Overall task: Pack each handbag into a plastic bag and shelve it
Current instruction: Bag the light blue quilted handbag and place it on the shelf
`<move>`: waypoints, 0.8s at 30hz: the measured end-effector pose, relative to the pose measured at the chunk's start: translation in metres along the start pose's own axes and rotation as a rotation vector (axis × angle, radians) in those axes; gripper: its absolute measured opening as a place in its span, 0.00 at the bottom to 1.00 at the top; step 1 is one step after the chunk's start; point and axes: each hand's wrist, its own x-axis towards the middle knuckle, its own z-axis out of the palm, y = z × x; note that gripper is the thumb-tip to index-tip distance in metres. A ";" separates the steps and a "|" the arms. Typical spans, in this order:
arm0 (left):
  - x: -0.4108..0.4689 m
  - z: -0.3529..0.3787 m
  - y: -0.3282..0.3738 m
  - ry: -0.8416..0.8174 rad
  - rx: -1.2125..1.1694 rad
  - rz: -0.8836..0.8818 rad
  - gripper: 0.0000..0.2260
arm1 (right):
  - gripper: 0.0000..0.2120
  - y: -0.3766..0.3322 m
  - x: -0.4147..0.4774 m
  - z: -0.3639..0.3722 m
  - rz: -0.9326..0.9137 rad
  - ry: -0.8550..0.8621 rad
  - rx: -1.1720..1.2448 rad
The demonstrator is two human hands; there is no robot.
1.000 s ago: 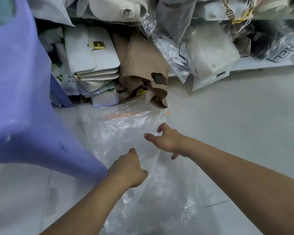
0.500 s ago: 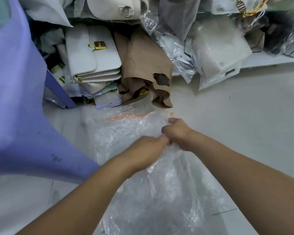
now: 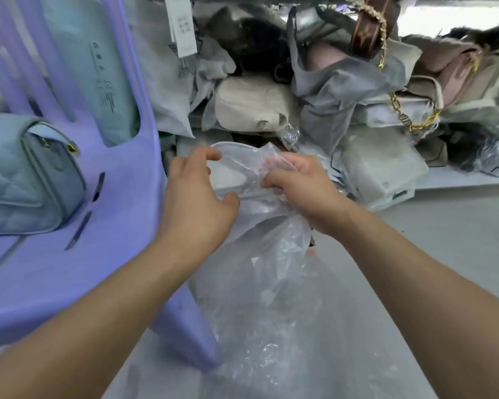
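A: Okay, far left first. What's new?
B: The view tips up compared with half a second ago. The blue handbag is now in frame, quilted, lying on the seat of the purple chair. Before, only the chair's edge showed.
A: Left hand?
B: The left hand is just right of the seat. Its fingers curve over the rim of the plastic bag, with the thumb below. I can't tell whether it actually pinches the film. Earlier it touched the other hand; now they're apart.
A: And the bag?
B: It was flat on the floor. Now its top is lifted, with the rim stretched between the two hands. The rest trails down to the floor beside the chair leg.
A: Right hand?
B: The right hand has its fingers curled tight round a bunch of film at the right side of the rim.
A: Behind and to the right?
B: A cream handbag sits above the hands, in the pile on the shelf. A gold chain is farther right. The white padlock bag and the brown paper seen before are out of frame.
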 end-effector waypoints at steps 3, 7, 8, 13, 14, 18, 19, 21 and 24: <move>0.012 -0.043 0.006 0.015 -0.047 0.041 0.35 | 0.03 -0.056 -0.004 0.026 -0.189 -0.062 -0.088; 0.025 -0.110 0.015 0.161 -0.171 -0.008 0.35 | 0.07 -0.127 -0.011 0.060 -0.362 -0.117 -0.123; 0.028 -0.127 0.014 0.181 -0.200 -0.021 0.31 | 0.09 -0.144 -0.013 0.067 -0.395 -0.122 -0.127; 0.034 -0.200 -0.001 0.117 -0.274 0.033 0.05 | 0.05 -0.202 -0.010 0.098 -0.485 -0.118 -0.252; 0.035 -0.212 -0.005 0.117 -0.282 0.050 0.06 | 0.06 -0.210 -0.007 0.105 -0.502 -0.090 -0.305; 0.046 -0.252 -0.018 0.087 -0.277 0.082 0.05 | 0.11 -0.231 0.008 0.133 -0.593 0.107 -0.706; 0.049 -0.261 -0.020 0.083 -0.337 0.080 0.04 | 0.06 -0.232 0.009 0.140 -0.601 0.173 -0.812; 0.053 -0.275 -0.023 0.114 -0.512 0.075 0.05 | 0.22 -0.231 0.011 0.154 -0.581 0.393 -0.997; 0.055 -0.288 -0.029 0.262 -0.653 0.044 0.06 | 0.35 -0.221 0.004 0.181 -0.896 0.773 -1.109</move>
